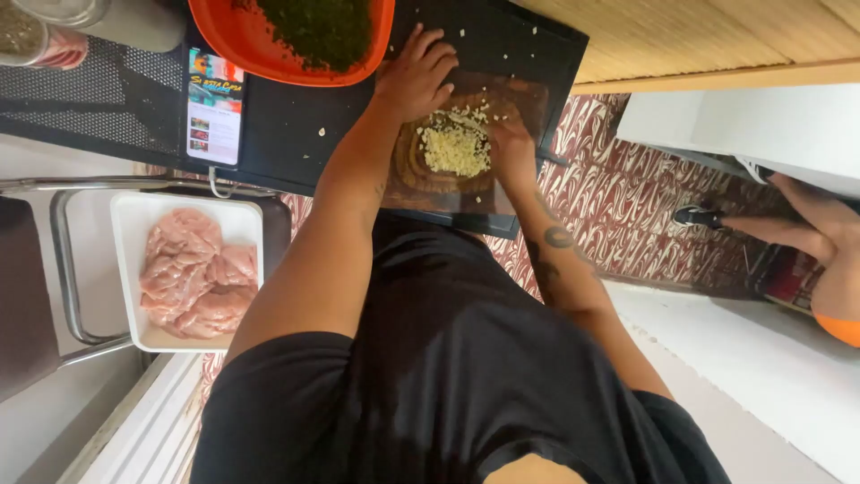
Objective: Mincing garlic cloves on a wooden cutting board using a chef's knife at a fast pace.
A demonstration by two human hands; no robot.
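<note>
Patterned red-and-white flooring lies beneath a black work table (296, 143), seen from above.

**Work area.** A round wooden chopping board (421, 166) sits on the table and carries a pile of minced garlic (457, 151). The left hand (417, 76) rests flat, fingers spread, at the far edge of the pile and touches it. The right hand (512, 148) is curled at the pile's side; whether it closes on a knife handle cannot be told, as no blade is clearly visible.

**Hazards.**
- The left hand's fingers lie against the garlic. If a blade is in play, a slip would likely meet them.
- Loose garlic bits are scattered across the table; further chopping may scatter more.
- The orange bowl of chopped herbs (296, 40) sits just beside the left hand, where a wrist movement could knock it.

**Surroundings.** A phone (215, 106) lies near the bowl. A white tray of raw chicken (193, 273) rests on a chair (63, 269), well apart. Another person's leg (797, 224) shows at right.
</note>
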